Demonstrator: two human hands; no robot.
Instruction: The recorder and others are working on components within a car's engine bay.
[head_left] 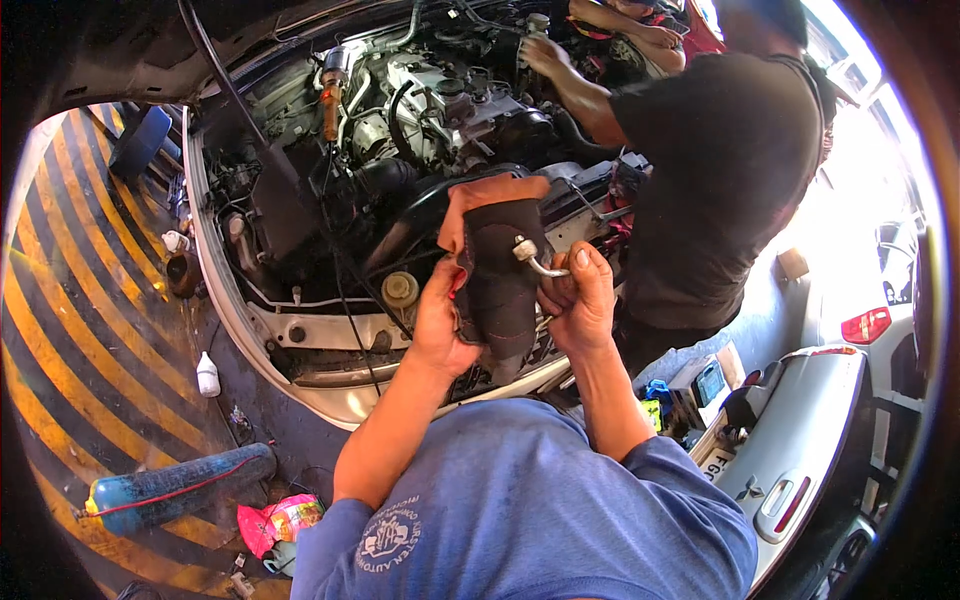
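Over the front of the open engine bay, my left hand (440, 318) is closed on the edge of a black and orange stitched cloth (505, 285). Whether it is a glove or a folded rag I cannot tell. Between the thumb and fingers of my right hand (583, 300) is a thin bent metal pipe (545, 269). A nut-like fitting (524, 249) sits on its far end, over the dark cloth. The fingertips of my left hand are partly hidden by the cloth.
At the right, a person in a black shirt (715, 170) leans over the engine (470, 110), one arm blurred; another person's arms show beyond. An orange work lamp (331, 105) hangs over the bay. A blue gas cylinder (180, 487) and white bottle (207, 375) are at left.
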